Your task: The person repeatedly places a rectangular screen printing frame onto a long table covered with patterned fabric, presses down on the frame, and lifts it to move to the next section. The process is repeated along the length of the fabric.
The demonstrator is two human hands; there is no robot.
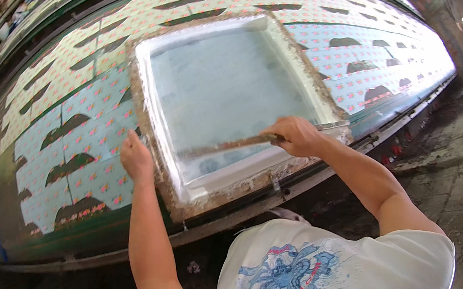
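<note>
A large screen-printing frame (158,176) with a worn, crusted wooden border lies on the long table in front of me. Its mesh (221,84) looks pale blue-grey, and a white band runs around the inside. My right hand (298,136) is closed around a long, thin squeegee (216,147), which spans the near part of the mesh from side to side. At the frame's left border my left hand (137,158) is closed with the thumb upward. It seems to grip the border there; its fingertips are hidden.
Printed cloth pieces (87,117), light blue with small pink flowers and dark curved gaps, cover the table on both sides; cream ones (182,4) lie farther back. A metal rail (244,213) follows the table's near edge. Grey floor (443,187) extends at right.
</note>
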